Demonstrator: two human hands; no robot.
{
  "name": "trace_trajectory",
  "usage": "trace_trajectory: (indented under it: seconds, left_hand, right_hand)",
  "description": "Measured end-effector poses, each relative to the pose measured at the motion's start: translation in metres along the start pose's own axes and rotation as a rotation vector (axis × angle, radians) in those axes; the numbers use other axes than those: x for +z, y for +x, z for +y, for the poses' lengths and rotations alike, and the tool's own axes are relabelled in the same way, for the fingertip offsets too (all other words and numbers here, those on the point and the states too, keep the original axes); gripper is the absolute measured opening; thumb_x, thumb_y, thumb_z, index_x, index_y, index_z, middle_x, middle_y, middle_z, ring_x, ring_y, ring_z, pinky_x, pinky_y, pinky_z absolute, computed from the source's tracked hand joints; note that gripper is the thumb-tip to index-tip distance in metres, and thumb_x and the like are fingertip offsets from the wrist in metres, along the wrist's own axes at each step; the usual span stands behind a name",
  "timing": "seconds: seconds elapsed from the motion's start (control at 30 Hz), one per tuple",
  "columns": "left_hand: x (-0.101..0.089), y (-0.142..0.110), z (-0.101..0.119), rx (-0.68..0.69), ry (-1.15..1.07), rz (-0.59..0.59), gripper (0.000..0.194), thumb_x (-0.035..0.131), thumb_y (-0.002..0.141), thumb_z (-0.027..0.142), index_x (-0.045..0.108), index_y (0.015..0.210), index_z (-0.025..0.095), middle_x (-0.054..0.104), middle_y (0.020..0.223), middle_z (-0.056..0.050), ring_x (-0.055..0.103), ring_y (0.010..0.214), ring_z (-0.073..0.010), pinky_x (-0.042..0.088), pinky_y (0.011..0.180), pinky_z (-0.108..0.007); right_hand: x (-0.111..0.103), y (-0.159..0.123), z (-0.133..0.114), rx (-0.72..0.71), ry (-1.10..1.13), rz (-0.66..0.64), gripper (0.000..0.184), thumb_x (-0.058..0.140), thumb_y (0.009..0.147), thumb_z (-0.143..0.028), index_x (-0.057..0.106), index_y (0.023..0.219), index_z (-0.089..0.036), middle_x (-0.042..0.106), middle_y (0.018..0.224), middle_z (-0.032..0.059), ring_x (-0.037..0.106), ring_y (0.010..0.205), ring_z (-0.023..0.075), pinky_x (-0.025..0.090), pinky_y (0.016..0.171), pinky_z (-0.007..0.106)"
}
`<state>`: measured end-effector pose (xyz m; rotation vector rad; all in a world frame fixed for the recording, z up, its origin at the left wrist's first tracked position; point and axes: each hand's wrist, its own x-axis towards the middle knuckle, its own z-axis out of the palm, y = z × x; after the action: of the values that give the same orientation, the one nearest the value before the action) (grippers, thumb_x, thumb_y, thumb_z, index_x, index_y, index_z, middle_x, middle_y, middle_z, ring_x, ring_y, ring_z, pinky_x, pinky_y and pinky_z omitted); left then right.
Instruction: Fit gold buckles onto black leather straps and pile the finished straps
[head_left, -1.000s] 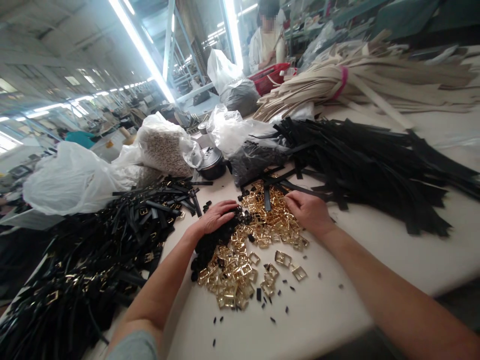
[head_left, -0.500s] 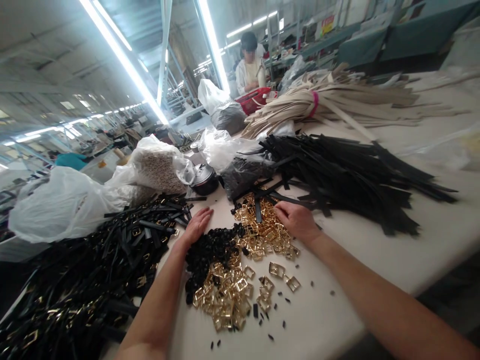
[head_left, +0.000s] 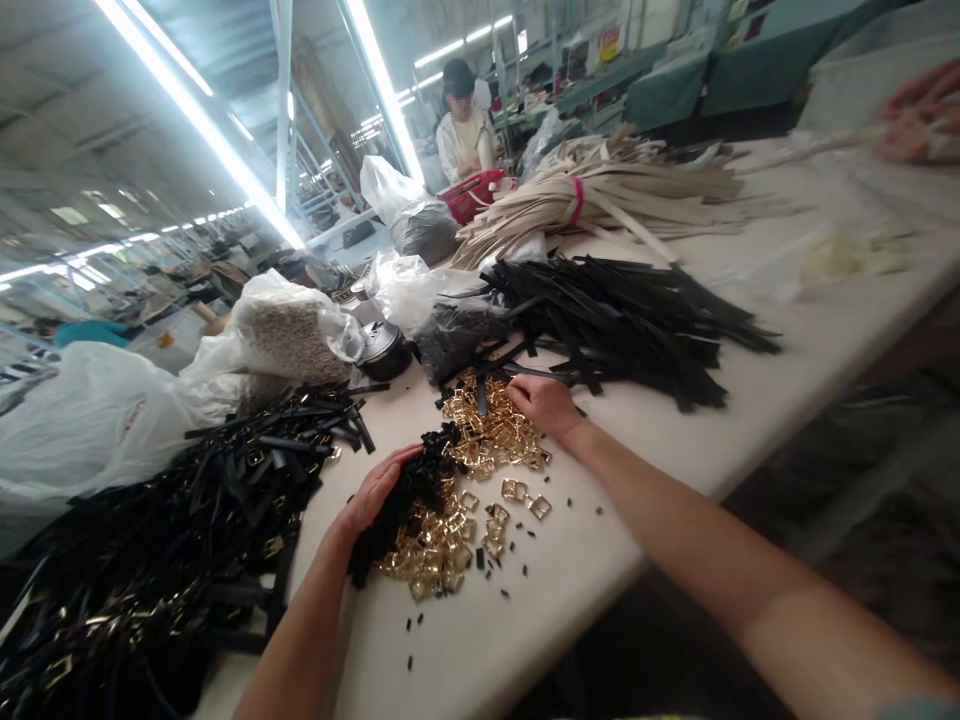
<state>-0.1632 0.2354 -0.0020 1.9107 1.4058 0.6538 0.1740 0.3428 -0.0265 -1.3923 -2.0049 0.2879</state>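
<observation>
My left hand (head_left: pixel 379 490) is open, its fingers held straight along the left side of a heap of small black loops (head_left: pixel 405 490). To the right of that heap, gold buckles (head_left: pixel 491 432) lie in a shiny pile that spreads toward the front. My right hand (head_left: pixel 546 404) is closed at the pile's right edge; whatever its fingers grip is hidden. A short black strap (head_left: pixel 482 398) lies on the buckles, left of this hand. A few loose buckles (head_left: pixel 514 490) and tiny black bits (head_left: pixel 505 594) are scattered nearer me.
Finished-looking black straps with buckles (head_left: pixel 187 520) cover the left side. Behind stand plastic bags (head_left: pixel 289 335) and a dark lidded pot (head_left: pixel 384 350). Black strips (head_left: pixel 615 315) and a beige strip bundle (head_left: pixel 622 195) lie right. Another person's hand (head_left: pixel 919 115) is at far right.
My left hand lifted off the black loops to the left, then came back against their left side. My right hand stayed closed by the buckles. The view turned right, bringing in another person's hand.
</observation>
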Motion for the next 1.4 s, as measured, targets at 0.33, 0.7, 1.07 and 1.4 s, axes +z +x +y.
trace_trajectory:
  seconds: [0.33, 0.7, 1.07, 1.4]
  left_hand:
    - [0.001, -0.069, 0.014, -0.062, -0.382, 0.771, 0.066, 0.045, 0.087, 0.07, 0.072, 0.111, 0.015, 0.073, 0.114, -0.015, 0.07, 0.105, -0.0254, 0.053, 0.094, -0.039]
    - [0.041, -0.094, 0.059, -0.036, -0.712, 1.071, 0.04, 0.063, 0.084, 0.057, 0.072, 0.092, 0.019, 0.077, 0.09, -0.006, 0.074, 0.08, -0.0168, 0.058, 0.078, -0.032]
    - [0.087, -0.06, 0.07, -0.116, -0.572, 0.689, 0.046, 0.069, 0.082, 0.05, 0.066, 0.116, 0.018, 0.075, 0.091, -0.007, 0.071, 0.069, -0.014, 0.055, 0.066, -0.027]
    - [0.092, -0.058, 0.074, -0.141, -0.763, 0.55, 0.066, 0.059, 0.082, 0.065, 0.055, 0.128, 0.019, 0.074, 0.092, -0.008, 0.068, 0.063, -0.0137, 0.048, 0.048, -0.021]
  right_hand:
    - [-0.011, 0.007, 0.016, 0.143, -0.136, 0.171, 0.027, 0.047, 0.092, -0.026, 0.071, 0.099, -0.014, 0.071, 0.103, 0.0166, 0.062, 0.092, 0.029, 0.041, 0.08, 0.038]
    - [-0.011, 0.007, 0.027, 0.13, -0.185, 0.092, 0.023, 0.059, 0.082, -0.024, 0.075, 0.099, -0.018, 0.075, 0.101, 0.0126, 0.065, 0.091, 0.0288, 0.043, 0.08, 0.04]
    - [-0.036, -0.012, -0.019, -0.001, 0.409, 0.266, 0.019, 0.052, 0.089, -0.025, 0.069, 0.096, -0.019, 0.076, 0.085, 0.0056, 0.07, 0.081, 0.0202, 0.054, 0.081, 0.035]
    - [-0.025, -0.082, -0.083, 0.002, 0.726, 0.059, 0.018, 0.055, 0.092, -0.027, 0.068, 0.101, -0.02, 0.073, 0.085, 0.0019, 0.069, 0.078, 0.015, 0.056, 0.079, 0.032]
